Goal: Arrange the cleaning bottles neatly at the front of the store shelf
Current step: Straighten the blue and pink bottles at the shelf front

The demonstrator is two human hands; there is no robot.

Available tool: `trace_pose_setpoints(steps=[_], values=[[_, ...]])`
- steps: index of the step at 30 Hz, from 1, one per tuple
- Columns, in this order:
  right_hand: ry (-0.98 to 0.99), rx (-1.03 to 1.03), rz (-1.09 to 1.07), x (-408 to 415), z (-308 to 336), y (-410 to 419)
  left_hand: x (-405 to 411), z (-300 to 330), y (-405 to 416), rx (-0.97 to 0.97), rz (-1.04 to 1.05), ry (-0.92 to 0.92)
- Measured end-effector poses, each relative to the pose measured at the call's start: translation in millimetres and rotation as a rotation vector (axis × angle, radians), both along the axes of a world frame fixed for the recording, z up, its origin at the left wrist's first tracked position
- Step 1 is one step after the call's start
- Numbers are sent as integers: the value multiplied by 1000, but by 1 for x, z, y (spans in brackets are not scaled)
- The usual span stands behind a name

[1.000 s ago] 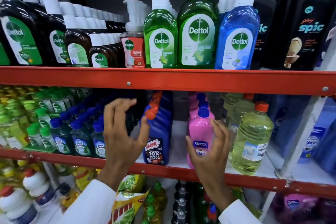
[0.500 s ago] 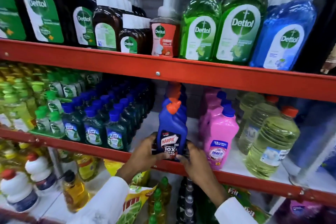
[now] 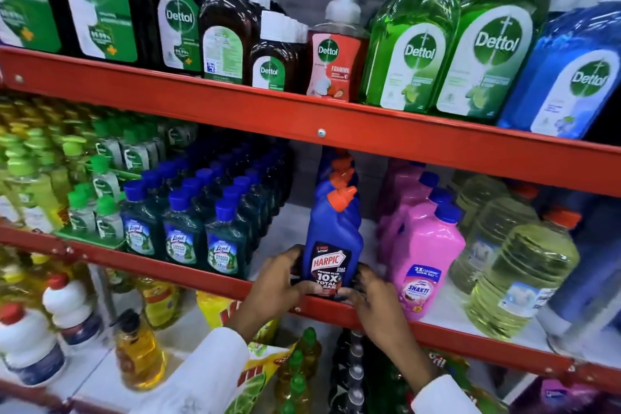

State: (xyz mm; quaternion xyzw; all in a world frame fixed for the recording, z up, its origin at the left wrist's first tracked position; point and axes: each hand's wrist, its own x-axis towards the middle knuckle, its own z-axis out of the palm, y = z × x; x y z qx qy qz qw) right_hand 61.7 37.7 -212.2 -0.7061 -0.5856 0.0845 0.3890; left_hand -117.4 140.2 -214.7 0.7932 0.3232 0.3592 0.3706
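A blue Harpic bottle with an orange cap stands upright at the front edge of the middle red shelf, with more Harpic bottles in a row behind it. My left hand grips its base from the left and my right hand grips it from the right. To its right stands a pink Shakti bottle with a blue cap; to its left are dark green Lizol bottles in rows.
Pale yellow bottles fill the right of the middle shelf. Dettol bottles line the upper shelf above a red rail. Below are white bottles, a yellow oil bottle and refill pouches.
One second ago both hands were raised and open before the shelf; they dropped and closed on the base of the front Harpic bottle. The view has shifted closer.
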Motion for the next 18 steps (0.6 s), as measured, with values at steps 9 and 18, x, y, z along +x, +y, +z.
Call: trace_pose_setpoints(steps=[9, 18], values=[[168, 265, -186, 7, 1, -78, -8, -3, -49, -32, 304, -334], [185, 287, -307, 78, -9, -90, 72, 10, -112, 164, 125, -214]])
